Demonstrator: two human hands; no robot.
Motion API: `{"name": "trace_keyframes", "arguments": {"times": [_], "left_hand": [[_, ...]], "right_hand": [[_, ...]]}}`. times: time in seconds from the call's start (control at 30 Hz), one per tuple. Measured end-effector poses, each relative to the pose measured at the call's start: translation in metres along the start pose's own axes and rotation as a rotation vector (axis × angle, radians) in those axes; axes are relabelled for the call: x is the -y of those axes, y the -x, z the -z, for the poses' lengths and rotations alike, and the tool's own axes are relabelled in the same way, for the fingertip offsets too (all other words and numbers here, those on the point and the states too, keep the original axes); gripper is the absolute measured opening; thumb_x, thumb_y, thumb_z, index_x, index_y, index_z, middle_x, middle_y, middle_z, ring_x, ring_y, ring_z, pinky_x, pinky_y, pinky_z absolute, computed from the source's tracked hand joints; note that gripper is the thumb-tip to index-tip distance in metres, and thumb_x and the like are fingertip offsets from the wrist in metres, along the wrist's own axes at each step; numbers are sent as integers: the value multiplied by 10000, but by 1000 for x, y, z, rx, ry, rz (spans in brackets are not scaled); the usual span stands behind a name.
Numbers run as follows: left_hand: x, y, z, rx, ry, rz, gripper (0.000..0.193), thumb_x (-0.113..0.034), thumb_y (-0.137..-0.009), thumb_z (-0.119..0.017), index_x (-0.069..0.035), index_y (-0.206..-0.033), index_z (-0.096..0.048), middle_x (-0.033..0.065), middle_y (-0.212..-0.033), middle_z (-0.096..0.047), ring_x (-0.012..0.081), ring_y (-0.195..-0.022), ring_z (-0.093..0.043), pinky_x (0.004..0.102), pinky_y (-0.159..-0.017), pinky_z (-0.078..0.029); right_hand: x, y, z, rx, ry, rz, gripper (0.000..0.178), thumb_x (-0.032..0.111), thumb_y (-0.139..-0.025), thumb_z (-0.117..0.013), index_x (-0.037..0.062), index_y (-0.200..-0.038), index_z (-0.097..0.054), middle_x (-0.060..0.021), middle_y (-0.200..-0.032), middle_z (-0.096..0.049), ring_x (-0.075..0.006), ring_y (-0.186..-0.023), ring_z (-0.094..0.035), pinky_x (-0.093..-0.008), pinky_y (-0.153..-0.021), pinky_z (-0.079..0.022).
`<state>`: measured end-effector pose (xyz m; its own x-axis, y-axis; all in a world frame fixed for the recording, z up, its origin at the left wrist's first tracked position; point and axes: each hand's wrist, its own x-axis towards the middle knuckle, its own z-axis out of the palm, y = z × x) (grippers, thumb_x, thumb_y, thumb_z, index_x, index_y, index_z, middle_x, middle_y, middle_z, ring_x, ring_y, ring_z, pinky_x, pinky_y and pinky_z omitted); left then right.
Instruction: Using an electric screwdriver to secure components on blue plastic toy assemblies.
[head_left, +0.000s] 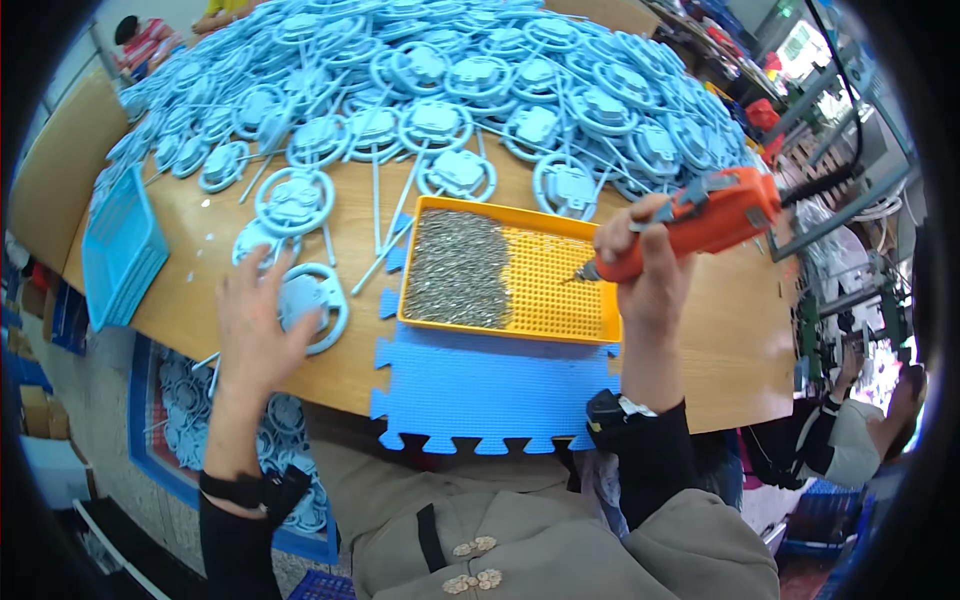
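My right hand (648,262) is wrapped round an orange electric screwdriver (715,215), held nearly level with its bit toward the left. The bit is over the part of a yellow tray (565,285) where the perforated bottom shows. Many small metal screws (455,270) fill the tray's left half. My left hand (255,325) has its fingers spread over the table's front left, beside a light-blue ring-shaped plastic part (325,300). The fingers overlap that part; whether they touch it I cannot tell. Two more ring-shaped parts (295,200) lie just beyond.
A large heap of light-blue parts (480,75) covers the table's far side. Under the tray lies a blue foam mat (480,390). Stacked blue baskets (125,250) stand at the left edge. A floor bin (185,400) holds more parts. Other people (150,40) are at the back left and right.
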<state>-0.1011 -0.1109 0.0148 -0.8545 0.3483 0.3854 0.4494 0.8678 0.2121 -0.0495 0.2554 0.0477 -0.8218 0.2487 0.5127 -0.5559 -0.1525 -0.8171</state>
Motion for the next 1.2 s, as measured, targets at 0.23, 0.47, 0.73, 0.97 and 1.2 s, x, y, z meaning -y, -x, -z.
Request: {"name": "trace_keyframes", "arguments": {"times": [0.23, 0.47, 0.73, 0.97, 1.2], "left_hand": [[83, -113, -69, -49, -96, 456, 841, -390, -755, -731, -40, -1424, -360, 224, -1289, -531, 351, -1175, -518, 428, -1002, -370], [53, -118, -49, -130, 619, 399, 613, -88, -829, -645, -30, -1397, -424, 39, -878, -570, 94, -784, -524, 252, -760, -444], [-72, -27, 42, -120, 392, -223, 416, -1, -746, -662, -58, -1158, -648, 71, -948, -510, 213, -905, -534, 308, -741, -462], [-143, 69, -19, 0, 406, -650, 348, -92, -695, -687, -152, -1037, -703, 69, -916, -456, 275, -999, -526, 429, -867, -506], [-149, 84, -24, 96, 452, -460, 443, -231, -686, -740, -151, -1112, -650, 81, -1058, -479, 314, -1112, -468, 553, -1007, -351]], "right_hand": [[-22, -23, 18, -147, 55, 48, 304, 286, -861, -698, 67, -981, -525, -47, -728, -544, -169, -641, -539, -369, -669, -458], [-34, -30, 18, -137, -26, 51, 299, 293, -845, -716, 83, -960, -537, -41, -724, -555, -166, -629, -547, -371, -668, -459], [-42, -32, 21, -158, -45, 25, 277, 281, -844, -721, 89, -935, -542, -31, -704, -557, -159, -619, -545, -360, -661, -462], [-39, -31, 22, -145, -15, 39, 266, 288, -847, -719, 95, -916, -550, -21, -710, -568, -148, -622, -547, -346, -662, -466], [-17, -28, 9, -159, -37, 42, 286, 316, -853, -712, 100, -944, -548, -23, -719, -553, -147, -644, -536, -348, -684, -461]]}}
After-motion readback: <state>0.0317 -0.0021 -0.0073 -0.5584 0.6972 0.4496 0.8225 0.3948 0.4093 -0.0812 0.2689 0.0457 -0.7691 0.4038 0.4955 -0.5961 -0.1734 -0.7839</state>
